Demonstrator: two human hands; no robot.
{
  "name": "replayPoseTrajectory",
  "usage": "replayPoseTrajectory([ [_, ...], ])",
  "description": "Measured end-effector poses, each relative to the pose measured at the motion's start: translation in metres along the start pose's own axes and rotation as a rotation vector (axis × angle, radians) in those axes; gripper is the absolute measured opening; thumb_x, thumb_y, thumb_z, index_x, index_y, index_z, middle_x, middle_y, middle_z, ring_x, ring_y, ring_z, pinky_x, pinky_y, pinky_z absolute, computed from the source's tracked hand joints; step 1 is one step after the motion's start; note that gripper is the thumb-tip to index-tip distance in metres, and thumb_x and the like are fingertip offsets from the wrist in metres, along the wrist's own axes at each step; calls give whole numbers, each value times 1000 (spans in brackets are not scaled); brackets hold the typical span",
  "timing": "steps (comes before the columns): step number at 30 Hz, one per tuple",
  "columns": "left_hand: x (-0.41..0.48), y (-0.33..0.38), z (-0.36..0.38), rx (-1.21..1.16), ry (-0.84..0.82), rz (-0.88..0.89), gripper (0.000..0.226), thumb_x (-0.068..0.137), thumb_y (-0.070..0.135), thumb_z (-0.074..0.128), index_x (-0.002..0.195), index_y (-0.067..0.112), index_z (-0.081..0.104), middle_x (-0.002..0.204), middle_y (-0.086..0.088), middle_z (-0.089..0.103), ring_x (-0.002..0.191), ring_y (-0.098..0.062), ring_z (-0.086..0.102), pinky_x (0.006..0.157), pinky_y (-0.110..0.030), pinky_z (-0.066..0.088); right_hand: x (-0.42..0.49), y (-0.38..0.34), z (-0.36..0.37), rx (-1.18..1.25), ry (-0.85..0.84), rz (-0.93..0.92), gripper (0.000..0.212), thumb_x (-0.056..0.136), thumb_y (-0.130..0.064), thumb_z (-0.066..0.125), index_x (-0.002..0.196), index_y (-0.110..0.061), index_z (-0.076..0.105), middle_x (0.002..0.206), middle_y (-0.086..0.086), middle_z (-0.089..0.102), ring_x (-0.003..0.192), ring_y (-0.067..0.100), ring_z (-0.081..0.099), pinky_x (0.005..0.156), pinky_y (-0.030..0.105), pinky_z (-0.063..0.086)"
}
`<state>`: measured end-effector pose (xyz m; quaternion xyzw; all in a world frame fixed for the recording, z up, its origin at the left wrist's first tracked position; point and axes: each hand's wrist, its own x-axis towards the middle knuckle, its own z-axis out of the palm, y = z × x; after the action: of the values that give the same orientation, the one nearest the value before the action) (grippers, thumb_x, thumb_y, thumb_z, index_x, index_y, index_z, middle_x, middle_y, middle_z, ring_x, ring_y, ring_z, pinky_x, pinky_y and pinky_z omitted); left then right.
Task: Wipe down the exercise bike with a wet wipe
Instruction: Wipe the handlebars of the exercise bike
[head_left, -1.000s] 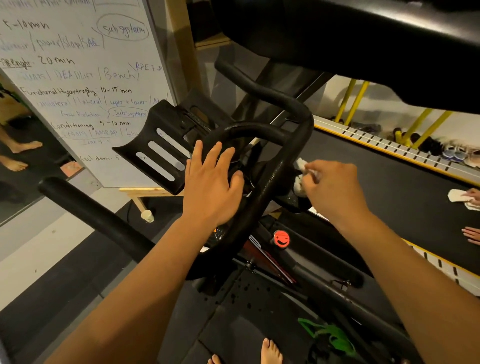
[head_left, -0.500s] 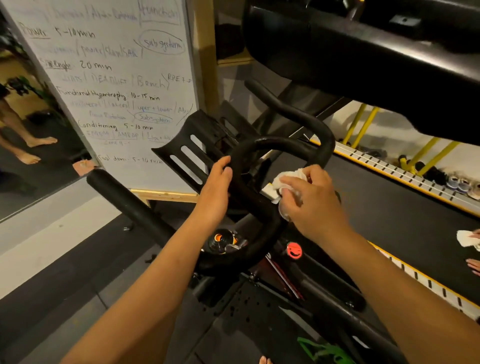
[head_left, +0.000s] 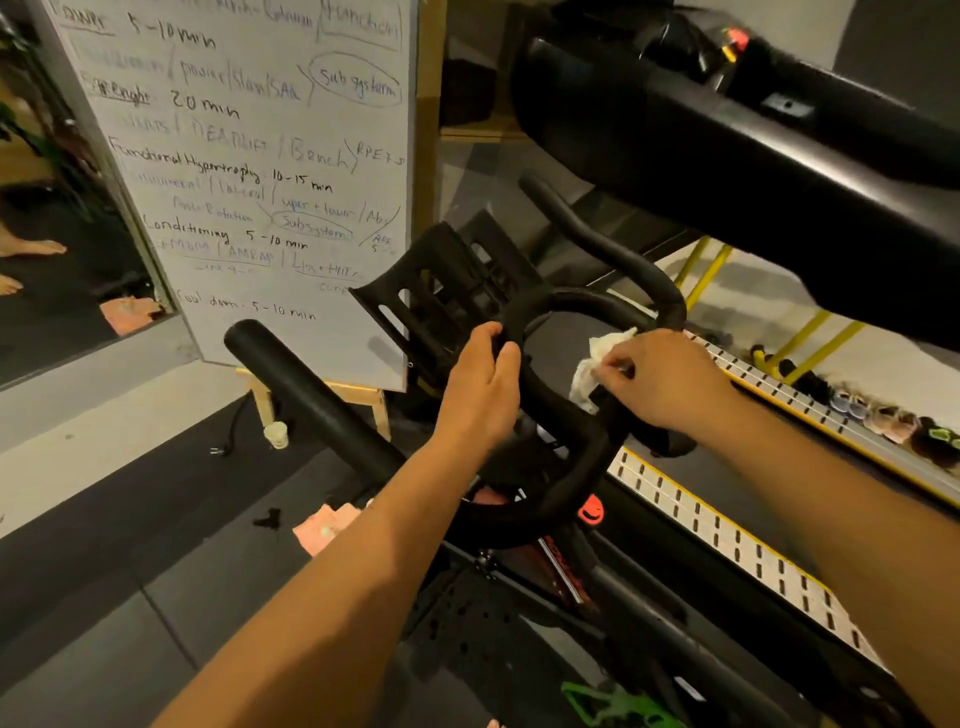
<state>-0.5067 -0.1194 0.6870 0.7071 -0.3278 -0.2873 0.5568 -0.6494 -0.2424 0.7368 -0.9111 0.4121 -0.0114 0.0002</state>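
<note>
The exercise bike's black looped handlebar (head_left: 571, 467) fills the middle of the view, with a slotted black tablet holder (head_left: 441, 291) behind it. My left hand (head_left: 480, 384) grips the left side of the inner loop. My right hand (head_left: 660, 379) pinches a crumpled white wet wipe (head_left: 597, 358) and presses it against the loop's right side. A long black handle end (head_left: 306, 395) sticks out to the left. A red knob (head_left: 590, 512) shows below the bar.
A whiteboard (head_left: 249, 156) with handwriting leans on a wooden easel at the left. A treadmill deck (head_left: 727, 525) with yellow-edged side rails runs along the right, its black console (head_left: 727, 135) overhead. Shoes (head_left: 883, 415) line the far right wall. A pink cloth (head_left: 324, 525) lies on the floor.
My left hand went from resting flat on the bar to gripping the loop. My right hand moved the wipe along the loop's right side. The view shifted left and down.
</note>
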Motion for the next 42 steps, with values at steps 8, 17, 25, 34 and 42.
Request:
replayPoseTrajectory([
  [8,1,-2,-3,19,17,30,41,105,41,28,141,26,43,113,0,58,98,-13,56,86,-33,48,48,-11,-10,-36,-14,-67,8,91,-26,62,97,-30,66,97,1,64,86,22,60,70,32,46],
  [17,16,-5,-4,-46,137,-36,32,104,37,33,94,40,63,95,10,66,94,-15,63,87,-37,50,122,-14,-12,4,-63,-292,21,91,-15,62,111,-14,69,107,7,58,93,28,59,79,33,49],
  [25,13,-2,-3,-34,187,-84,37,106,39,29,107,35,66,103,10,73,95,-11,68,89,-38,54,109,-37,-5,343,-93,-680,32,87,-3,63,115,-15,71,115,8,62,104,25,60,90,33,48],
  [34,7,-6,0,25,266,-92,44,105,45,23,106,37,67,99,15,72,95,-4,66,87,-25,51,138,37,-21,-45,-123,-354,8,90,-18,64,94,-11,65,82,7,57,71,26,59,69,35,53],
  [42,6,-5,-1,-68,328,-77,49,106,42,21,114,29,67,109,11,71,99,-2,66,89,-29,51,104,-34,-1,545,-103,-495,16,93,-18,58,96,-14,73,92,1,69,91,18,63,78,26,44],
])
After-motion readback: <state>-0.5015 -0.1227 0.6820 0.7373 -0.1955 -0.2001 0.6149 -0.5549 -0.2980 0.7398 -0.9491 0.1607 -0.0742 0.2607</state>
